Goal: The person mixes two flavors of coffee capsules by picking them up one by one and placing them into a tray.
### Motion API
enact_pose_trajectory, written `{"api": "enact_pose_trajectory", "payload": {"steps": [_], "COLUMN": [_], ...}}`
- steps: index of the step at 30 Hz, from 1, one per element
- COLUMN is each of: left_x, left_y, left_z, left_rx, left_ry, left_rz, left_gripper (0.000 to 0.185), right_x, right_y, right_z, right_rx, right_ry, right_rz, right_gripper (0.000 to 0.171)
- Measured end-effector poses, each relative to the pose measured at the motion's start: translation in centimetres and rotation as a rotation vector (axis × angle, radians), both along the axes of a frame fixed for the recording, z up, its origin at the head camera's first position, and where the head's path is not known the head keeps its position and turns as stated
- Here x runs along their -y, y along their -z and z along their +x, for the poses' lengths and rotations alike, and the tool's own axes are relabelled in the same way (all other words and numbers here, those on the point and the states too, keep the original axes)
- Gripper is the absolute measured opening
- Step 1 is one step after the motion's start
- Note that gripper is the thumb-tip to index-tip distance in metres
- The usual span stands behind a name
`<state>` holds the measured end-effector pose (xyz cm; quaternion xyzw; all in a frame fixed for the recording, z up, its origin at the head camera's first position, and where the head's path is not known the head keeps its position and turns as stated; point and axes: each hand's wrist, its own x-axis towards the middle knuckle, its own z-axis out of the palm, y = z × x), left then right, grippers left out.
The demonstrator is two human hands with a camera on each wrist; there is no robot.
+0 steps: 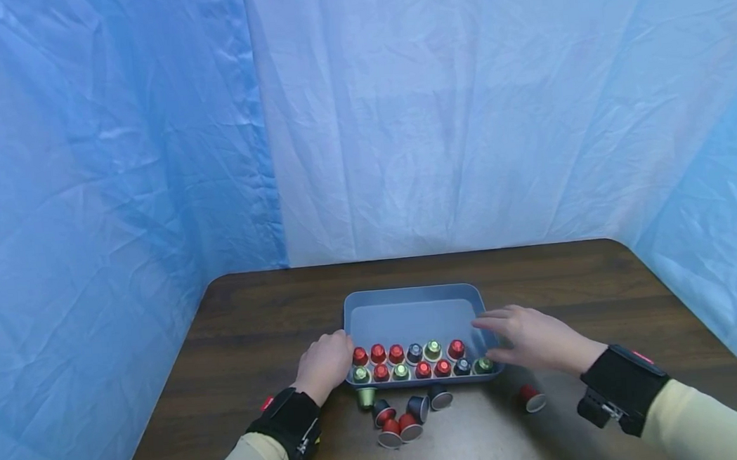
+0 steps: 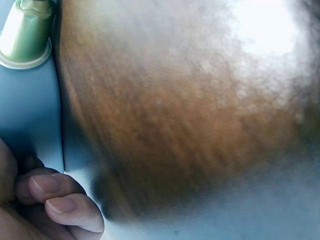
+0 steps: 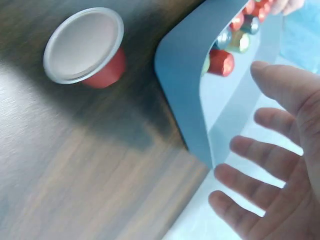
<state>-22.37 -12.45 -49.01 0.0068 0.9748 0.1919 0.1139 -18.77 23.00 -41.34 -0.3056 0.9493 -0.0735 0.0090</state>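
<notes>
A blue tray (image 1: 410, 294) on a dark table (image 1: 254, 321) holds two rows of coffee capsules (image 1: 408, 362), red, green and dark, lined along its near wall. More capsules (image 1: 401, 414) lie loose on the table just in front, and one red capsule (image 1: 532, 397) sits apart to the right. The left hand (image 1: 326, 363), fingers curled, grips the tray's left rim. The right hand (image 1: 530, 336) hovers over the tray's right edge, fingers spread and holding nothing.
</notes>
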Motion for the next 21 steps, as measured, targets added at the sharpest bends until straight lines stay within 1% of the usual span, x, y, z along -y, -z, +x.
{"api": "enact_pose_trajectory", "payload": {"steps": [4,8,15,21], "left_x": [0.0,0.1,0.1,0.2], "left_y": [0.0,0.0,0.2,0.2], "left_z": [0.0,-0.1,-0.2,-0.1], "left_rx": [-0.006,-0.011,-0.015,-0.028], "left_ry": [0.028,0.043,0.058,0.076], "left_rz": [-0.029,-0.041,-0.051,-0.071], "left_gripper": [0.027,0.025,0.025,0.025], "right_x": [-1.1,-2.1,-3.4,-3.8], "right_y": [0.0,0.0,0.1,0.4], "right_z": [0.7,1.4,2.3,2.7], "right_rx": [-0.002,0.014,0.067,0.104], "right_ry": [0.031,0.043,0.064,0.115], "right_rz": [0.007,0.002,0.0,0.014], "right_gripper": [0.055,0.054,0.053,0.053]}}
